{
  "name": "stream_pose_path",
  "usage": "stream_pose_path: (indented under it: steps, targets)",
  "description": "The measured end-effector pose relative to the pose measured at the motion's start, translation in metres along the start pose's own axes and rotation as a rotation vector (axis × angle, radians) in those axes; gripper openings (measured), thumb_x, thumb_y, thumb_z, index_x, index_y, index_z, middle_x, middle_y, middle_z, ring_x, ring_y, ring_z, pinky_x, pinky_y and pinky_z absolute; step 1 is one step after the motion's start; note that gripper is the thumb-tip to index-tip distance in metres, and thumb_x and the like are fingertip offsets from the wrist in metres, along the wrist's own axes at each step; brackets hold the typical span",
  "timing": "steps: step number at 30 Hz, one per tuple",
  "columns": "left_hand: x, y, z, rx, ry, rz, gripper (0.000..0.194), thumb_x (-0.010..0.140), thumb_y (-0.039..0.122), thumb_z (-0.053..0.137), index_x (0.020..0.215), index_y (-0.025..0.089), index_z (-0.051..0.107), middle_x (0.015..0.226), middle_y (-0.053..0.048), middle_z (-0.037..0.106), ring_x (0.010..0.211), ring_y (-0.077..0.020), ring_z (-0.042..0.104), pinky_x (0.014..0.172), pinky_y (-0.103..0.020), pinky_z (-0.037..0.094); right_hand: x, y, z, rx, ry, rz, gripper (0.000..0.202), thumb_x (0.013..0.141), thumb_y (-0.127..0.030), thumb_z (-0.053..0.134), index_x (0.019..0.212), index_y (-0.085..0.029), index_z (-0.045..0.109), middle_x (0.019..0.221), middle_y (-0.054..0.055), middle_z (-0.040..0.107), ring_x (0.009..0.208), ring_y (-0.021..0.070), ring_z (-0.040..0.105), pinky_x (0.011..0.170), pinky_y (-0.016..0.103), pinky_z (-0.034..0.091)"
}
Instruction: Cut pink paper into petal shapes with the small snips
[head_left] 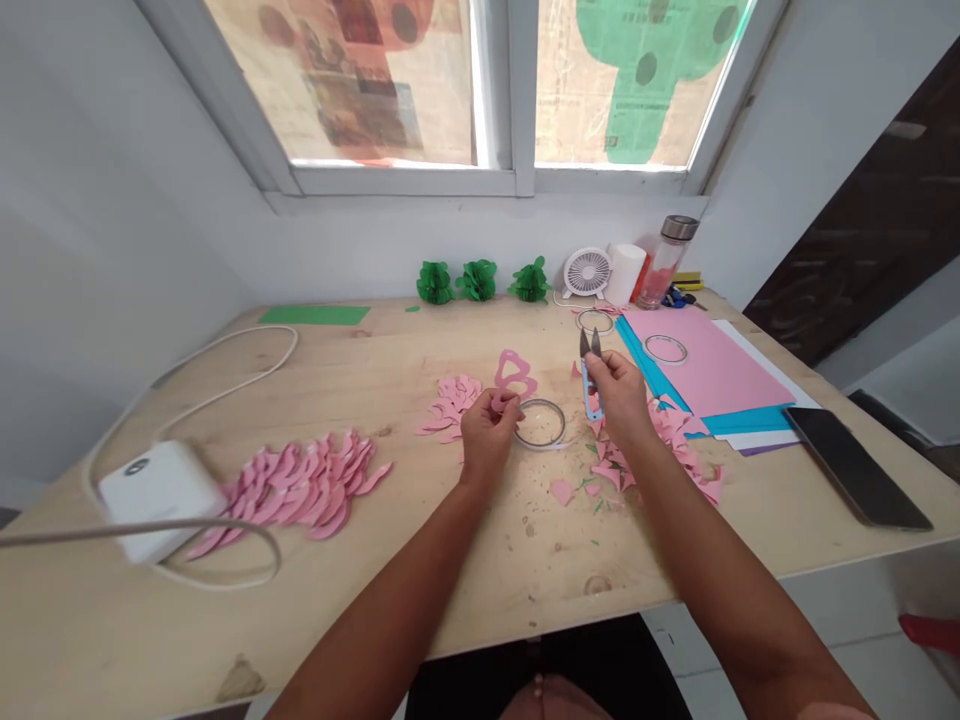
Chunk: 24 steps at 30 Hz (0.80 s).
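My left hand (489,425) pinches a pink paper cutout (516,372) whose looped, curvy outline stands up above the fingers. In my right hand (616,392) is a pair of thread snips (590,375) with blue handles, blades parted and pointing away from me. A roll of tape (541,424) lies on the table just right of my left hand. Pink paper scraps (622,460) spread beneath my right hand and forearm. Left of my left hand is a small heap of pink paper petals (450,402), and farther left a larger pile of curved pink petals (307,485).
A white power bank (161,495) with a looping cable is at left. Green paper flowers (478,280), a small fan (588,272) and a glass bottle (667,262) stand along the wall. Coloured paper sheets (712,360) and a phone (855,465) lie at right.
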<state>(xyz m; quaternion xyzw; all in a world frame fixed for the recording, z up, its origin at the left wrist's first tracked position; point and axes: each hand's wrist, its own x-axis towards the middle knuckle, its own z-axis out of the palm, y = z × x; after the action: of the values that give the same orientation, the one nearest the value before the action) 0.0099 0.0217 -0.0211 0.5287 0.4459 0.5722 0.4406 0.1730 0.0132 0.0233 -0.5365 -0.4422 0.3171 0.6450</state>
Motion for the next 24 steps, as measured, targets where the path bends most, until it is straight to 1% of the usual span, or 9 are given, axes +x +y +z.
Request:
stream_pose_path:
  steps: [2, 5, 7, 9, 10, 12, 17, 20, 24]
  targets:
    - [0.0, 0.0, 0.001, -0.008, 0.005, -0.009, 0.007, 0.07, 0.024, 0.058, 0.069, 0.017, 0.055, 0.057, 0.002, 0.055, 0.052, -0.0101, 0.051, 0.049, -0.02, 0.042, 0.001, 0.002, 0.0, 0.102, 0.04, 0.067, 0.032, 0.068, -0.044, 0.064, 0.061, -0.019, 0.046, 0.048, -0.008, 0.042, 0.041, 0.0054, 0.038, 0.037, 0.017, 0.029]
    - [-0.002, 0.001, 0.002, -0.006, -0.015, 0.008, 0.007, 0.071, 0.025, 0.056, 0.069, 0.018, 0.056, 0.058, 0.002, 0.055, 0.054, -0.0103, 0.053, 0.052, -0.02, 0.043, 0.002, 0.004, 0.0, 0.216, 0.03, 0.127, 0.033, 0.067, -0.046, 0.066, 0.065, -0.02, 0.047, 0.045, -0.009, 0.044, 0.035, 0.0056, 0.036, 0.029, 0.017, 0.023]
    - [-0.003, 0.002, 0.003, 0.002, -0.02, 0.026, 0.008, 0.072, 0.025, 0.056, 0.07, 0.018, 0.056, 0.058, 0.002, 0.055, 0.055, -0.0104, 0.055, 0.053, -0.02, 0.043, 0.002, 0.003, 0.0, 0.319, 0.008, 0.146, 0.035, 0.064, -0.046, 0.069, 0.067, -0.02, 0.045, 0.049, -0.008, 0.05, 0.037, 0.0068, 0.043, 0.03, 0.017, 0.03]
    - [-0.003, 0.003, 0.003, 0.008, -0.029, 0.043, 0.008, 0.072, 0.025, 0.055, 0.069, 0.018, 0.055, 0.059, 0.002, 0.055, 0.056, -0.0103, 0.055, 0.053, -0.02, 0.042, 0.0, 0.002, 0.001, 0.375, 0.002, 0.157, 0.036, 0.063, -0.045, 0.071, 0.071, -0.02, 0.047, 0.056, -0.006, 0.057, 0.041, 0.0075, 0.05, 0.034, 0.017, 0.036]
    - [-0.004, 0.004, 0.003, 0.012, -0.032, 0.048, 0.008, 0.073, 0.024, 0.054, 0.069, 0.018, 0.055, 0.059, 0.002, 0.055, 0.056, -0.0102, 0.055, 0.053, -0.02, 0.042, -0.001, 0.001, 0.002, 0.38, -0.006, 0.171, 0.036, 0.063, -0.045, 0.071, 0.073, -0.02, 0.047, 0.058, -0.005, 0.059, 0.043, 0.008, 0.052, 0.035, 0.017, 0.038]
    - [-0.004, 0.005, 0.004, 0.011, -0.033, 0.052, 0.009, 0.073, 0.024, 0.054, 0.068, 0.018, 0.055, 0.059, 0.002, 0.054, 0.056, -0.0102, 0.055, 0.053, -0.02, 0.042, -0.002, -0.001, 0.002, 0.376, -0.013, 0.182, 0.036, 0.065, -0.046, 0.07, 0.073, -0.02, 0.047, 0.056, -0.005, 0.06, 0.041, 0.0082, 0.052, 0.035, 0.017, 0.038]
    - [-0.004, 0.005, 0.005, -0.018, -0.032, 0.032, 0.009, 0.072, 0.024, 0.054, 0.067, 0.017, 0.055, 0.057, 0.003, 0.054, 0.054, -0.0098, 0.055, 0.053, -0.02, 0.042, 0.0, 0.0, -0.001, 0.379, -0.032, 0.132, 0.032, 0.07, -0.043, 0.067, 0.071, -0.02, 0.045, 0.049, -0.007, 0.056, 0.033, 0.0045, 0.042, 0.033, 0.015, 0.032]
    - [-0.003, 0.003, 0.004, -0.036, -0.008, 0.016, 0.008, 0.072, 0.025, 0.055, 0.068, 0.018, 0.056, 0.057, 0.003, 0.055, 0.055, -0.0102, 0.056, 0.052, -0.02, 0.042, 0.004, 0.002, -0.005, 0.396, -0.008, 0.088, 0.031, 0.071, -0.041, 0.065, 0.068, -0.02, 0.042, 0.047, -0.008, 0.052, 0.032, 0.0037, 0.039, 0.033, 0.015, 0.031]
    - [0.0, 0.001, 0.003, -0.049, 0.013, 0.002, 0.006, 0.071, 0.023, 0.055, 0.069, 0.018, 0.056, 0.057, 0.003, 0.055, 0.055, -0.0105, 0.057, 0.052, -0.02, 0.042, 0.008, 0.005, -0.009, 0.396, 0.049, 0.097, 0.032, 0.071, -0.042, 0.064, 0.068, -0.019, 0.043, 0.048, -0.007, 0.053, 0.033, 0.0044, 0.041, 0.032, 0.015, 0.03]
